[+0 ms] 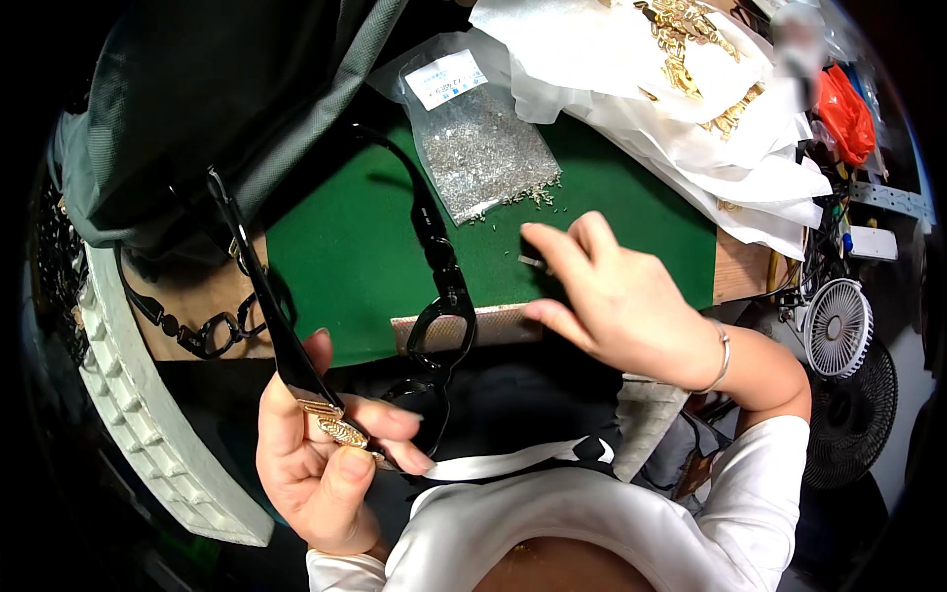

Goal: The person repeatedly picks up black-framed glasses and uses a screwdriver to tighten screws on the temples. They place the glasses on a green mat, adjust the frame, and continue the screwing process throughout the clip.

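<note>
My left hand [321,464] grips a pair of black glasses [441,255] near one hinge, thumb and fingers pressed on the gold ornament [340,426] of that temple. The temple points up and away, and the other temple reaches out over the green mat [326,296]. Over the mat, my right hand [621,301] has its thumb and forefinger spread apart. From under its palm sticks the tip of a small metal-tipped tool [534,262]; the fingers around it are mostly hidden. Ahead of the forefinger, tiny screw-like metal pieces [538,194] spill from a clear plastic bag [483,148].
Another pair of black glasses [217,333] lies at the left on the wooden tabletop [740,266]. Gold ornaments [681,49] rest on white wrapping [572,59] at the far right. A dark bag [247,79] stands far left, a white ridged tray [168,444] nearer, a small fan [838,328] right.
</note>
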`<state>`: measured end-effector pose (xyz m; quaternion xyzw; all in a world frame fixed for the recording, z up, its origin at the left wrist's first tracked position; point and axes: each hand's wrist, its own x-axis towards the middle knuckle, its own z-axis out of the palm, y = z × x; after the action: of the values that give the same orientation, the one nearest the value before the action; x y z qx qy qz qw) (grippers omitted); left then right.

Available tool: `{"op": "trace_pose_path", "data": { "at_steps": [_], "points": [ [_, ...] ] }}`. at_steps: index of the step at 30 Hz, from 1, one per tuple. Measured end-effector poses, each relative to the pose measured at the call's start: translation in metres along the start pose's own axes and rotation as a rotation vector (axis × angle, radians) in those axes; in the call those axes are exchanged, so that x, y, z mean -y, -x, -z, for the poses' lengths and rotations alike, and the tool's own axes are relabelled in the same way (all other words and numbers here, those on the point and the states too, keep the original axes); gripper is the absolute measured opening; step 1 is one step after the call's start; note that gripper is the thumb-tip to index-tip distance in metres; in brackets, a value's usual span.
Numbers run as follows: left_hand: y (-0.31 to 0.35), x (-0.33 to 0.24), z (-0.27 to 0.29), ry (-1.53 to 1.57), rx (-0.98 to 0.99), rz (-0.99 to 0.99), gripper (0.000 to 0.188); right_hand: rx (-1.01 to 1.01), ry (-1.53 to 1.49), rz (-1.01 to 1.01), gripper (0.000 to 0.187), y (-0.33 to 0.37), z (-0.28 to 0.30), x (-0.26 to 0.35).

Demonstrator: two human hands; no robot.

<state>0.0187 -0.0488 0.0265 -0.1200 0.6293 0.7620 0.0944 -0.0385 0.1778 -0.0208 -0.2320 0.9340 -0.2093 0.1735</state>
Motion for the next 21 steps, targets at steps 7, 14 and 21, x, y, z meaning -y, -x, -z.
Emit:
{"op": "trace_pose_path", "data": {
  "at_steps": [7,14,21],
  "points": [
    [-0.011,0.008,0.004,0.061,-0.134,-0.084,0.033,-0.078,-0.100,0.074,0.035,-0.008,-0.004,-0.009],
    [-0.012,0.027,0.023,0.949,0.307,0.080,0.017,-0.264,-0.066,0.147,0.028,-0.016,-0.019,-0.013],
    [-0.022,0.039,-0.005,0.900,0.416,0.329,0.024,-0.202,0.034,0.075,0.034,-0.023,-0.018,-0.003]
  ]
}}
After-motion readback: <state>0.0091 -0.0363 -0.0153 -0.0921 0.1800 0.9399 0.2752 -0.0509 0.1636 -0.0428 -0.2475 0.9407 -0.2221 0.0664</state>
